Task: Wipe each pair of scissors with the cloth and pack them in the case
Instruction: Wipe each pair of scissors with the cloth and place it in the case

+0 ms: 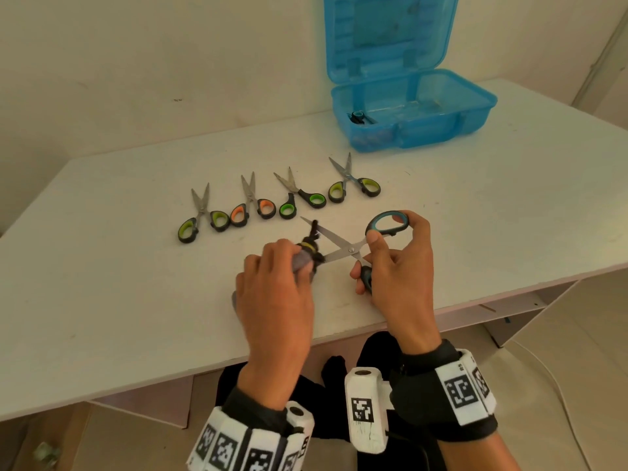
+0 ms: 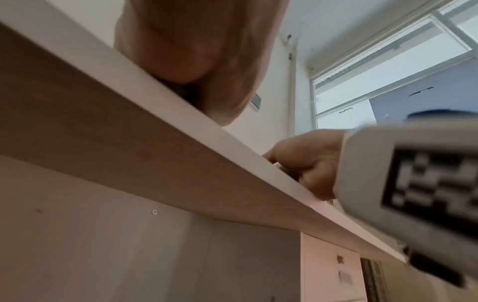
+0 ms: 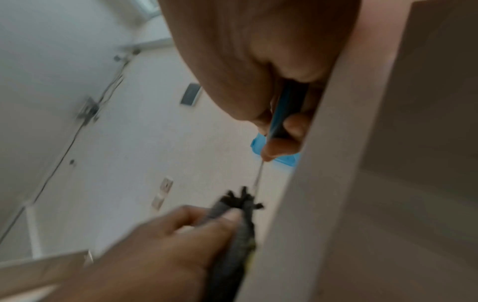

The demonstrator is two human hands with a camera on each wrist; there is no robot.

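Observation:
My right hand (image 1: 390, 253) grips the blue-handled scissors (image 1: 343, 246) by both handle loops, blades spread open and pointing left. My left hand (image 1: 275, 277) holds a grey cloth (image 1: 304, 258) with a black fringe, wrapped round the lower blade. In the right wrist view the cloth (image 3: 232, 220) sits pinched in the left hand (image 3: 165, 245) beside the thin blade (image 3: 258, 175), and the blue handle (image 3: 282, 118) lies in my right fingers. The open blue case (image 1: 407, 120) stands at the back right with one small pair of scissors (image 1: 358, 117) inside.
Several scissors lie in a row behind my hands: lime-handled (image 1: 200, 215), orange-handled (image 1: 253, 205), green-handled (image 1: 299, 197) and yellow-green-handled (image 1: 353, 181). The white table's front edge (image 1: 339, 338) runs just under my wrists. The left wrist view looks up from below the table edge (image 2: 207, 132).

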